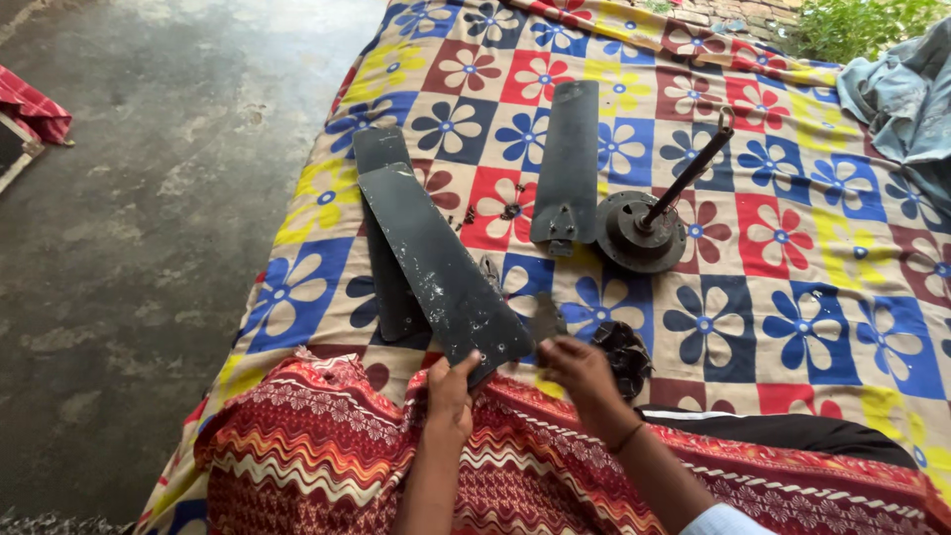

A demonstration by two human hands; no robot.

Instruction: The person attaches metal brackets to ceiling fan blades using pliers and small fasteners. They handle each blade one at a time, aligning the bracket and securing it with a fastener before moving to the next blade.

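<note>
My left hand (pixel 451 394) grips the near end of a long dark fan blade (pixel 436 260), which slants up and away to the left. A second dark blade (pixel 380 263) lies under it on the flowered sheet. My right hand (pixel 580 374) is closed on a small dark metal bracket (pixel 546 319) just right of the held blade's end. A dark round piece (pixel 624 354) lies beside that hand. Farther off, a third blade (pixel 569 159) is joined to the round fan motor (pixel 640 232), whose rod (pixel 690 174) sticks up to the right.
A bright flowered patchwork sheet (pixel 792 297) covers the bed. A red zigzag cloth (pixel 327 446) lies across the near edge. Bluish cloth (pixel 906 94) is bunched at the far right. Bare concrete floor (pixel 129 248) runs along the left. Small screws (pixel 466 218) lie on the sheet.
</note>
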